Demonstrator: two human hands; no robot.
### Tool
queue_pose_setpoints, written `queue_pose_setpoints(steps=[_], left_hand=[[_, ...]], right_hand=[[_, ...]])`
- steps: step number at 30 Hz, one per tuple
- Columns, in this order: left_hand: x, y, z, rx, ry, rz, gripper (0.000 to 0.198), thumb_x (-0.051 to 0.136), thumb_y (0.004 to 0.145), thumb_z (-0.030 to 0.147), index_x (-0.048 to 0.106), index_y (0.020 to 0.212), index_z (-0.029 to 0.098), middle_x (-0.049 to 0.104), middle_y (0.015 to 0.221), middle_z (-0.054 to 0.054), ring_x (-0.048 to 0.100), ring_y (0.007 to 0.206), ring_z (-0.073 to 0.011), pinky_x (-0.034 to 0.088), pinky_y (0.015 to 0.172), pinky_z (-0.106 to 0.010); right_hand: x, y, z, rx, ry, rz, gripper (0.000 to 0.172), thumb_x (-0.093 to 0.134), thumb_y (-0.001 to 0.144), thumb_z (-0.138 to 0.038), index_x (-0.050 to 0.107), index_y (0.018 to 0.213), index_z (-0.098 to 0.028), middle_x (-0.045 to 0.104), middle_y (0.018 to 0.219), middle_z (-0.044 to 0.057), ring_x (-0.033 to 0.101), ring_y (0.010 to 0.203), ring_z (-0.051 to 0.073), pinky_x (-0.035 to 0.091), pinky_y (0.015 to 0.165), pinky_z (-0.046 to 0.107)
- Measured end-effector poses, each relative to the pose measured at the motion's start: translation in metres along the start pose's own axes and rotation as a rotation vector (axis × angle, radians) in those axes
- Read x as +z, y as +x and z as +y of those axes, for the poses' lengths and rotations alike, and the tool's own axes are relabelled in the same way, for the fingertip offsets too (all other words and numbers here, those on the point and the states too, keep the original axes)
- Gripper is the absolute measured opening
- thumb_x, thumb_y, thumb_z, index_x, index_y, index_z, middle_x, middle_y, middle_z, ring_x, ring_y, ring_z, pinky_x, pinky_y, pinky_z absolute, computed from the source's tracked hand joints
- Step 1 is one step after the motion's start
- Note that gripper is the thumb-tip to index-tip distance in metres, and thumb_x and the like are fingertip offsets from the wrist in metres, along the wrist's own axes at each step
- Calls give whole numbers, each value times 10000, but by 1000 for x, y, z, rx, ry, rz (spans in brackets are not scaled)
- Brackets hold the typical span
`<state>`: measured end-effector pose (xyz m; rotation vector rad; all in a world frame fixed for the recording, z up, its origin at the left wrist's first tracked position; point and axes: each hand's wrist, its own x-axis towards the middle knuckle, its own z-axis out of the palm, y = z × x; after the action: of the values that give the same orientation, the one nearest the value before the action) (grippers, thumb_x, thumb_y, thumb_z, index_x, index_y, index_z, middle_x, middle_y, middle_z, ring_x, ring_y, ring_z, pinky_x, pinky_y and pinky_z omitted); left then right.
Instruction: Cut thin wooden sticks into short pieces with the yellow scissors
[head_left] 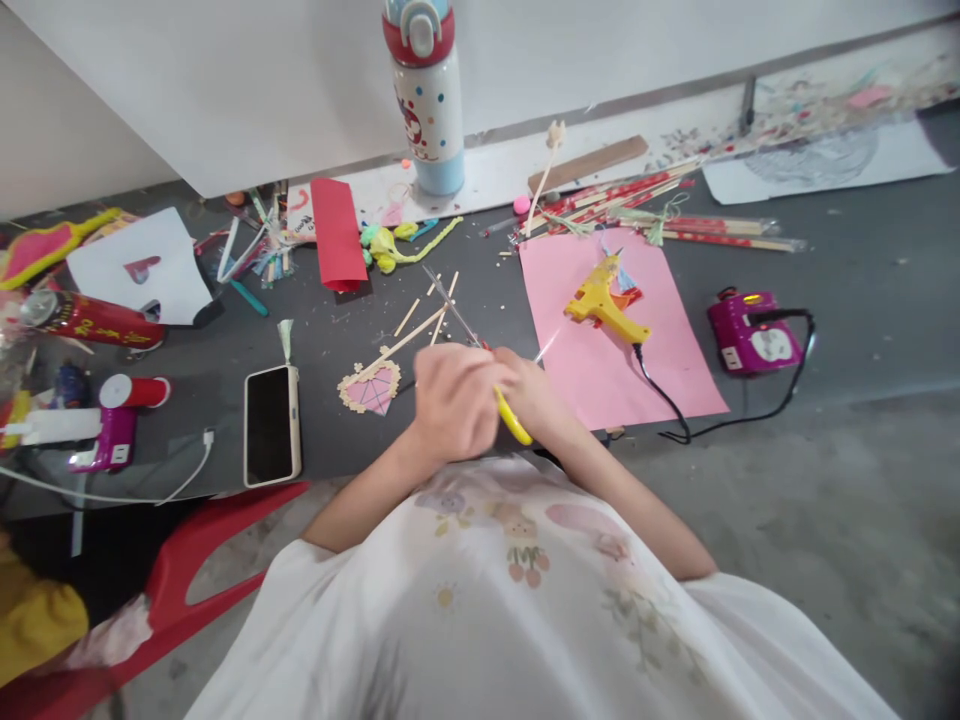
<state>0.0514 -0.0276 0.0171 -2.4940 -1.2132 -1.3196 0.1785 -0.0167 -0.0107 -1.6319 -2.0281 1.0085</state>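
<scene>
My left hand (456, 402) and my right hand (534, 388) meet at the table's front edge, fingers closed. Between them is a pair of scissors (514, 415); its yellow handle shows below, and thin metal blades point up and left. Fingers hide the grip, and my left hand is slightly blurred. A thin clear stick (551, 345) shows beside my right hand; whether I hold it is unclear. Left of my hands lies a pink heart (375, 388) edged with small pale pieces, with a line pattern. Thin wooden sticks (409, 338) lie by the blades, one reaching over the heart.
A yellow glue gun (606, 302) rests on pink paper (675, 385), its black cord running to a purple box (754, 335). A phone (271, 425) lies left. Behind stand a bottle (431, 120) and bundled sticks (720, 228). A red can (97, 318) lies far left, near a red chair (176, 560).
</scene>
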Motion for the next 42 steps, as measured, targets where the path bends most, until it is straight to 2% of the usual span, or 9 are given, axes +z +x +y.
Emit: queue_pose_setpoints(steps=[2, 3, 7, 9, 14, 21, 27, 34, 42], left_hand=[[-7, -4, -12, -181, 121, 110, 152, 414, 864, 158, 545, 920, 211, 610, 877, -47, 566, 868, -178, 400, 854, -364], [-8, -6, -18, -252, 191, 116, 144, 420, 875, 164, 544, 937, 202, 609, 905, -62, 568, 905, -188, 399, 868, -367], [-7, -14, -34, -375, 284, -37, 200, 411, 932, 231, 558, 1056, 175, 646, 976, -86, 604, 932, -182, 433, 827, -312], [-6, -16, -36, -375, 294, -88, 216, 414, 950, 256, 570, 1082, 185, 672, 946, -58, 631, 865, -152, 444, 770, -267], [-8, -16, -33, -294, 291, -69, 220, 407, 955, 225, 605, 1045, 191, 688, 846, -21, 647, 787, -129, 445, 717, -237], [-14, -14, -26, -275, 245, -84, 214, 407, 934, 162, 619, 928, 192, 642, 721, 2, 601, 680, -115, 417, 643, -231], [-17, -11, -24, -291, 228, -105, 222, 408, 938, 179, 610, 847, 194, 636, 720, 2, 604, 689, -115, 422, 648, -231], [-16, -13, -27, -324, 212, -187, 229, 389, 945, 200, 618, 957, 200, 667, 781, -6, 645, 790, -130, 453, 702, -234], [-16, -8, -32, -400, 201, -343, 290, 340, 976, 264, 614, 1045, 202, 701, 928, -38, 660, 910, -147, 465, 771, -244]], right_hand=[[-12, -3, 5, 77, 3, -28, 414, 460, 845, -628, 517, 825, -218, 635, 699, 50, 615, 619, 213, 399, 521, 294], [-16, -4, 4, 105, 12, -26, 440, 467, 830, -652, 509, 821, -214, 637, 703, 45, 614, 622, 206, 393, 530, 283], [-21, -11, -5, 82, 32, 8, 444, 515, 806, -641, 512, 886, -204, 655, 776, 40, 626, 669, 196, 391, 575, 268], [-22, -14, -5, 44, 37, 27, 447, 531, 808, -611, 526, 956, -190, 670, 850, 60, 633, 701, 201, 403, 598, 277], [-28, -17, 1, -65, 41, 54, 542, 573, 794, -572, 522, 1111, -135, 667, 946, 119, 634, 790, 230, 441, 656, 311], [-36, -21, 2, -157, 59, 70, 588, 590, 790, -575, 498, 1151, -121, 651, 986, 153, 617, 894, 262, 467, 732, 356], [-39, -22, 1, -137, 72, 22, 619, 595, 791, -569, 491, 1189, -108, 647, 1016, 158, 620, 899, 260, 472, 735, 354], [-40, -21, 2, -124, 39, 2, 583, 550, 813, -599, 498, 1158, -132, 659, 965, 132, 631, 853, 250, 448, 682, 320], [-40, -18, -2, 13, -13, -43, 479, 495, 833, -642, 535, 950, -179, 664, 814, 63, 629, 724, 204, 357, 584, 258]])
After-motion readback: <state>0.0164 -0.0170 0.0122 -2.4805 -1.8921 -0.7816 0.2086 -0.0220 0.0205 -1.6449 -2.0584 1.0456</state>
